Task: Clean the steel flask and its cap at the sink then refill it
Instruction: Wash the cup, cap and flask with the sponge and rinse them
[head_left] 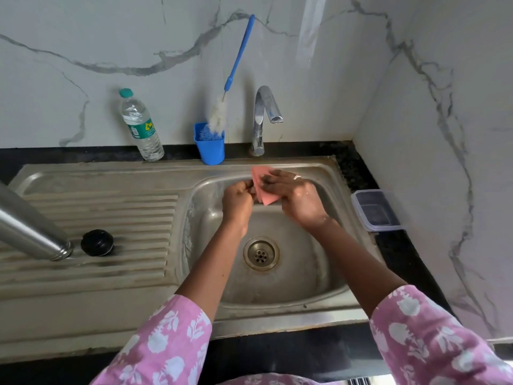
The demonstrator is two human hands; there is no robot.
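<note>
The steel flask (30, 232) stands upside down on the ribbed drainboard at the left, mouth on the steel. Its black cap (97, 242) lies just to its right. Over the far part of the sink basin (299, 284), below the tap (263, 118), both my hands hold a pink cloth (262, 187). My left hand (237, 202) has its fingers curled round the cloth's left edge. On the other side, my right hand (298, 197) pinches the cloth; it wears a ring. No water runs from the tap.
A plastic water bottle (141, 126) stands behind the drainboard. A blue cup (209, 150) with a blue-handled bottle brush (236, 65) sits left of the tap. A clear lidded box (374, 209) lies on the black counter to the right. The drain (261, 254) is open.
</note>
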